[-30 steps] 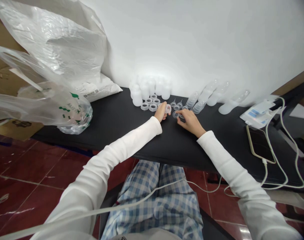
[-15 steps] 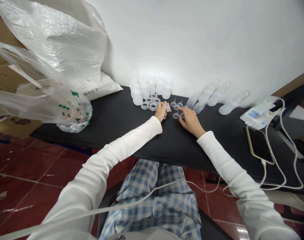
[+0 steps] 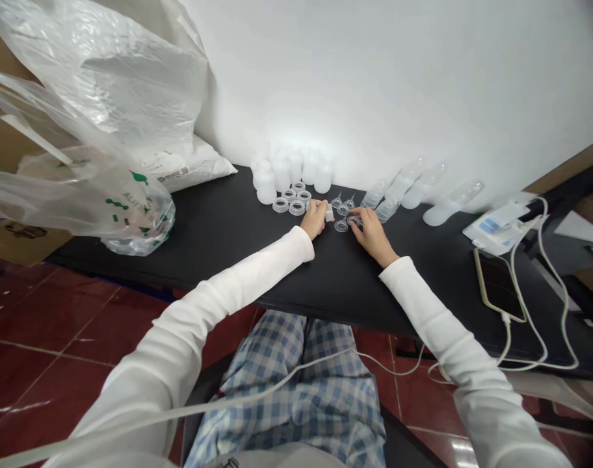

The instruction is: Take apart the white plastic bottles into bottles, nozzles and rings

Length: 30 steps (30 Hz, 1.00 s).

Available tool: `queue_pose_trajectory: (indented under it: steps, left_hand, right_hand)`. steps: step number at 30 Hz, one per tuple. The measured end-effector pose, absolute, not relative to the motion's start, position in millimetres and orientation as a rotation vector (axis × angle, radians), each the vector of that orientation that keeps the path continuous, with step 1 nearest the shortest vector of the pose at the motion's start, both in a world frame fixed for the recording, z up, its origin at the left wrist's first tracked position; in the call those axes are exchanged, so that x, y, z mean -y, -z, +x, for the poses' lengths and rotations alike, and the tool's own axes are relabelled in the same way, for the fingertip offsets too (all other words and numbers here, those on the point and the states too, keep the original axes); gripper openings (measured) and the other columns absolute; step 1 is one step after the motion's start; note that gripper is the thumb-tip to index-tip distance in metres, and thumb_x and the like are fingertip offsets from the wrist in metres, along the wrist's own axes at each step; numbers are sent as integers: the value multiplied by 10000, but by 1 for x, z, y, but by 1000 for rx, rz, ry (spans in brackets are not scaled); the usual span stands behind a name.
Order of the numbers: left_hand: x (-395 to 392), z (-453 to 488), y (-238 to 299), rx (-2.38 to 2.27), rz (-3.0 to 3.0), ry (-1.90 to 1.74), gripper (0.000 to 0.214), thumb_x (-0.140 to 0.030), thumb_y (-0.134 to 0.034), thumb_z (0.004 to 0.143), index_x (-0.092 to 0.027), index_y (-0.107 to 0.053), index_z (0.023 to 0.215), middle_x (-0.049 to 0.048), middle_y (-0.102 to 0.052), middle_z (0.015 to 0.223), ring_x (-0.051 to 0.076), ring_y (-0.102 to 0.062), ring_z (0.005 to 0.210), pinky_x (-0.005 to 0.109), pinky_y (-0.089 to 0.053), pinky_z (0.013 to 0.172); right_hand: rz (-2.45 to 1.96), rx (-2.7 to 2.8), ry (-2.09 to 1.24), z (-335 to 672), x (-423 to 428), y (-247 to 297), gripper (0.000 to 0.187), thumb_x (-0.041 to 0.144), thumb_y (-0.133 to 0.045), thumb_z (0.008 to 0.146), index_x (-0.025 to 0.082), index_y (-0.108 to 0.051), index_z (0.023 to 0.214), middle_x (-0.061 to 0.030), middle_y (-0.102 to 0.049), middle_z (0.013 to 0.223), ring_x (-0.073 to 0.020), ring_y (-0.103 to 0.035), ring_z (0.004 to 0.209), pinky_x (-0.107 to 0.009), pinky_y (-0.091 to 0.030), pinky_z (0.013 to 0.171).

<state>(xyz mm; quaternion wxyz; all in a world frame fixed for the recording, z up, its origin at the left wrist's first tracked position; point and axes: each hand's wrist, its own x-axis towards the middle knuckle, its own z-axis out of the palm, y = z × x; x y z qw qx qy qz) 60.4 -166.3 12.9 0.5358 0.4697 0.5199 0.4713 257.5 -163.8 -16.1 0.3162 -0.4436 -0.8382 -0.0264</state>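
My left hand (image 3: 315, 219) is closed round a translucent screw ring (image 3: 329, 212), holding it sideways just above the black table. To its right, my right hand (image 3: 372, 237) has thumb and fingertips on a clear bottle nipple (image 3: 352, 220); the fingers partly hide it. Several more clear nipples (image 3: 341, 225) lie between the two hands, tips up. Left of my left hand, several translucent rings (image 3: 297, 207) lie flat in a group. White bottle bodies (image 3: 266, 187) stand behind them against the wall.
Clear caps (image 3: 375, 194) and capped bottles (image 3: 447, 207) stand right of the nipples. Farther right are a white power strip (image 3: 494, 224), a phone (image 3: 500, 286) and looping cables. On the left are a clear plastic bag (image 3: 140, 221) and a large white sack (image 3: 140, 84).
My right fingers have drawn back slightly from over the nipples and closed on one nearer me. My left hand still holds the ring. The view has shifted slightly.
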Motion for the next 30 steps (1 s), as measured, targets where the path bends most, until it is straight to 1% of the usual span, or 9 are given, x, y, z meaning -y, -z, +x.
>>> queue_pose_trajectory:
  steps: [4, 8, 12, 14, 16, 19, 23, 26, 30]
  left_hand:
    - [166, 60, -12, -1234, 1127, -1126, 159, -343, -405, 1053, -227, -367, 952, -51, -612, 646, 72, -379, 385, 202, -251, 409]
    - [165, 60, -10, -1237, 1132, -1132, 154, -344, -399, 1052, -226, -370, 959, -49, -612, 651, 73, -380, 391, 201, -248, 405]
    - [167, 60, -11, -1227, 1111, -1147, 182, -359, -415, 1053, -234, -352, 936, -59, -605, 669, 58, -371, 383, 195, -248, 411]
    - [168, 59, -11, -1229, 1133, -1140, 189, -367, -418, 1051, -239, -349, 930, -81, -554, 625, 59, -361, 372, 193, -249, 412]
    - [169, 59, -11, -1245, 1170, -1117, 185, -371, -422, 1047, -246, -353, 929, -105, -467, 558, 69, -354, 360, 195, -250, 410]
    - [169, 58, -11, -1266, 1202, -1089, 160, -361, -436, 1037, -249, -371, 943, -114, -394, 532, 80, -367, 364, 199, -250, 409]
    - [168, 58, -7, -1239, 1222, -1120, 122, -330, -480, 1013, -235, -419, 966, -82, -473, 655, 65, -426, 424, 195, -264, 410]
    - [166, 59, -4, -1221, 1241, -1130, 103, -316, -504, 997, -225, -457, 984, -51, -537, 785, 52, -446, 463, 194, -273, 404]
    - [166, 58, -2, -1223, 1258, -1123, 101, -318, -504, 992, -221, -489, 1016, -17, -592, 954, 38, -455, 500, 188, -290, 413]
  right_hand:
    - [-1165, 2196, 21, 256, 159, 15, 341, 235, -464, 969, 172, -543, 1294, -169, -638, 1161, -311, -609, 1122, -504, -512, 1001]
    - [-1135, 2150, 75, 252, 165, 7, 349, 270, -439, 995, 200, -538, 1323, -170, -610, 1239, -309, -584, 1207, -506, -497, 1037]
    - [-1149, 2157, 163, 245, 178, -3, 327, 355, -391, 1040, 198, -614, 1221, -143, -618, 1072, -285, -616, 1040, -464, -509, 944]
    - [-1145, 2234, 179, 242, 182, -3, 310, 394, -443, 1026, 200, -634, 1176, -135, -619, 1030, -287, -613, 1005, -450, -503, 900]
    - [-1142, 2300, 151, 240, 182, -1, 277, 401, -509, 996, 201, -624, 1150, -131, -623, 1020, -289, -614, 984, -436, -498, 872]
    - [-1124, 2331, -10, 242, 180, 2, 214, 345, -517, 977, 200, -566, 1127, -103, -626, 968, -250, -620, 868, -390, -499, 804]
    - [-1139, 2273, -94, 249, 180, -2, 135, 300, -520, 937, 215, -515, 1042, -77, -642, 908, -225, -610, 770, -363, -487, 762]
    - [-1212, 2247, -46, 259, 182, -11, 89, 236, -515, 885, 228, -517, 974, -44, -628, 795, -218, -594, 695, -342, -461, 715]
    - [-1374, 2170, 80, 279, 185, -26, 107, 220, -508, 836, 227, -557, 931, -20, -611, 710, -201, -578, 619, -305, -411, 637]
